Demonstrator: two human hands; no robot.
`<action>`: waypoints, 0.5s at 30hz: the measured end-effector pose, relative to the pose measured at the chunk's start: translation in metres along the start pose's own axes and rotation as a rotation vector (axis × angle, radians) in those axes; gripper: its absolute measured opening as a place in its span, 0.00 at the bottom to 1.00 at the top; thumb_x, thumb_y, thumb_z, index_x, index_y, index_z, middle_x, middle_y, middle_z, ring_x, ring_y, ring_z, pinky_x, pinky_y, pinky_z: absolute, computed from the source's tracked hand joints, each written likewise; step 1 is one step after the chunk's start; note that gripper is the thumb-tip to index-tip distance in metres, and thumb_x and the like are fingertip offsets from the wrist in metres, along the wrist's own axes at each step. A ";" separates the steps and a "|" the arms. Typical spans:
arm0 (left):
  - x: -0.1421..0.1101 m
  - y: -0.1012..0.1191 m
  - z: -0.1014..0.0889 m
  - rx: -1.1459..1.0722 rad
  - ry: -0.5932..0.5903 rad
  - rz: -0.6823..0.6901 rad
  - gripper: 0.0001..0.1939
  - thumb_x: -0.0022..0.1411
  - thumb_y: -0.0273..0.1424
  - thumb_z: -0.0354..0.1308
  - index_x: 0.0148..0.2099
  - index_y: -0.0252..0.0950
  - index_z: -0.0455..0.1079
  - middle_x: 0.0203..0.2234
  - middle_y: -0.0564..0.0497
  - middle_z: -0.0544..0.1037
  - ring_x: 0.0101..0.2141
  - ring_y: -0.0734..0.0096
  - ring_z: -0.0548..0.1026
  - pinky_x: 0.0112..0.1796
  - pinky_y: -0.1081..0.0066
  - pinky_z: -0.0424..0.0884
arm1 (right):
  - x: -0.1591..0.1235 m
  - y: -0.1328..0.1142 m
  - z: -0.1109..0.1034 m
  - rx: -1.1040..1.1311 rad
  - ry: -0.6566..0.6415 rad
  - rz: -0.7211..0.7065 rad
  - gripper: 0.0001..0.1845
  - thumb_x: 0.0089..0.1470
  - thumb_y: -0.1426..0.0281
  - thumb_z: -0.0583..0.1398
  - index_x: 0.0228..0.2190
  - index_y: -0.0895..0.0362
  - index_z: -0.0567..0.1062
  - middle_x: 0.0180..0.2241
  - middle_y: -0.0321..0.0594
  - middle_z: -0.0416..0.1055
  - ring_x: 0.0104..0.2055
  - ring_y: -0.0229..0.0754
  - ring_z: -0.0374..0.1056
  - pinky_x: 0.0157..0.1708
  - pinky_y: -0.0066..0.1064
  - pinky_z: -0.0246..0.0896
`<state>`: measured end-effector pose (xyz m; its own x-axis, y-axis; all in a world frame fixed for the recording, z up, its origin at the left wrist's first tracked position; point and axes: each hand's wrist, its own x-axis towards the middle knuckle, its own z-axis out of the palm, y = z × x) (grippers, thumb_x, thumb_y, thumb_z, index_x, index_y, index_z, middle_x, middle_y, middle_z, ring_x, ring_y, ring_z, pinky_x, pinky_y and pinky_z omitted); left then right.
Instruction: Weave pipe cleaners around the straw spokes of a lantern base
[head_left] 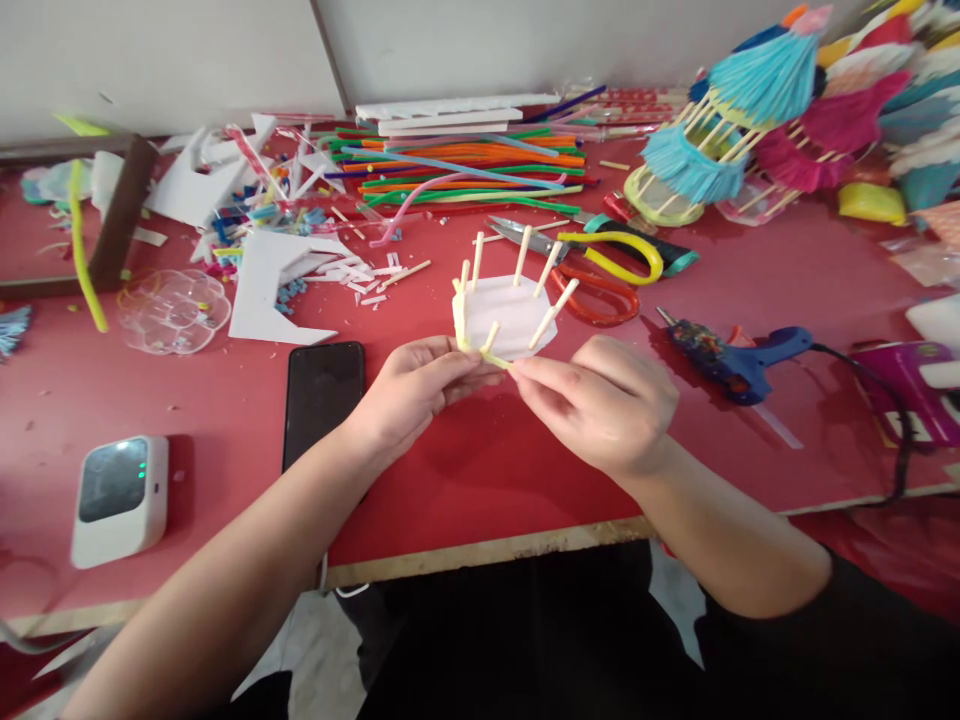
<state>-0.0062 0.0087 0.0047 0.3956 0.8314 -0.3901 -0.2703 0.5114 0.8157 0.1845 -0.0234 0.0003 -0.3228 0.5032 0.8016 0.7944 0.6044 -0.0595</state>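
Note:
My left hand (412,392) is closed on the near left edge of a white, many-sided foam base (501,312), held just above the red table. Several pale wooden sticks (523,255) stand up around the rim of this base, some leaning outward. Along its left and near edges runs a thin pale-yellow strip (495,360), whose exact material I cannot make out. Between thumb and forefinger, my right hand (607,400) pinches the strip's end at the near edge. The right hand's other fingers are curled in.
Scissors (600,265) and a blue glue gun (735,355) with a cord lie to the right. A phone (322,400) is beside my left wrist. Behind are pipe cleaners (465,165), foam scraps (274,285) and a blue tiered model (694,165). A white device (124,500) sits left.

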 end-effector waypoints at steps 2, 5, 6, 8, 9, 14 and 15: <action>0.000 0.000 0.000 -0.003 -0.011 -0.005 0.06 0.56 0.28 0.67 0.36 0.31 0.80 0.33 0.42 0.85 0.39 0.62 0.85 0.50 0.65 0.77 | 0.000 -0.002 0.001 0.034 -0.002 0.023 0.09 0.54 0.78 0.66 0.31 0.50 0.79 0.16 0.29 0.63 0.19 0.34 0.58 0.22 0.28 0.60; -0.001 0.001 0.002 -0.010 -0.039 -0.008 0.06 0.56 0.28 0.67 0.35 0.31 0.80 0.32 0.43 0.85 0.38 0.62 0.85 0.49 0.65 0.78 | -0.001 -0.006 0.002 0.089 0.010 0.052 0.11 0.52 0.80 0.66 0.32 0.51 0.77 0.17 0.29 0.68 0.19 0.34 0.61 0.23 0.28 0.64; -0.002 0.001 0.002 -0.012 -0.046 -0.008 0.06 0.56 0.28 0.67 0.35 0.31 0.80 0.32 0.43 0.85 0.38 0.62 0.85 0.49 0.66 0.78 | -0.002 -0.007 0.002 0.100 0.017 0.059 0.11 0.52 0.81 0.66 0.32 0.52 0.76 0.17 0.29 0.69 0.19 0.34 0.61 0.23 0.27 0.64; -0.002 0.001 0.003 -0.012 -0.051 -0.010 0.06 0.55 0.28 0.68 0.35 0.31 0.80 0.32 0.43 0.85 0.38 0.63 0.85 0.48 0.67 0.78 | -0.002 -0.008 0.003 0.114 0.027 0.073 0.12 0.51 0.82 0.65 0.32 0.52 0.75 0.17 0.28 0.70 0.18 0.34 0.62 0.23 0.27 0.65; -0.002 0.001 0.003 -0.010 -0.047 -0.011 0.06 0.55 0.29 0.68 0.35 0.31 0.80 0.32 0.43 0.85 0.38 0.63 0.85 0.48 0.67 0.78 | -0.002 -0.008 0.004 0.122 0.028 0.082 0.12 0.52 0.81 0.65 0.32 0.51 0.75 0.17 0.28 0.70 0.18 0.34 0.62 0.23 0.27 0.64; 0.000 0.001 -0.002 0.005 0.023 0.038 0.07 0.55 0.30 0.67 0.35 0.31 0.81 0.33 0.42 0.85 0.40 0.60 0.85 0.50 0.65 0.78 | -0.003 -0.004 0.005 0.242 -0.013 0.156 0.10 0.56 0.79 0.63 0.34 0.51 0.76 0.21 0.30 0.74 0.19 0.33 0.65 0.22 0.28 0.64; 0.001 0.001 -0.003 0.010 0.039 0.056 0.07 0.56 0.31 0.67 0.35 0.31 0.81 0.34 0.42 0.85 0.41 0.60 0.84 0.50 0.64 0.77 | -0.003 -0.002 0.005 0.274 -0.027 0.176 0.09 0.57 0.78 0.63 0.34 0.51 0.76 0.23 0.31 0.76 0.20 0.34 0.65 0.22 0.28 0.64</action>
<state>-0.0086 0.0105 0.0043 0.3458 0.8664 -0.3603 -0.2824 0.4623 0.8405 0.1810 -0.0231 -0.0051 -0.2094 0.6289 0.7488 0.6726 0.6485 -0.3565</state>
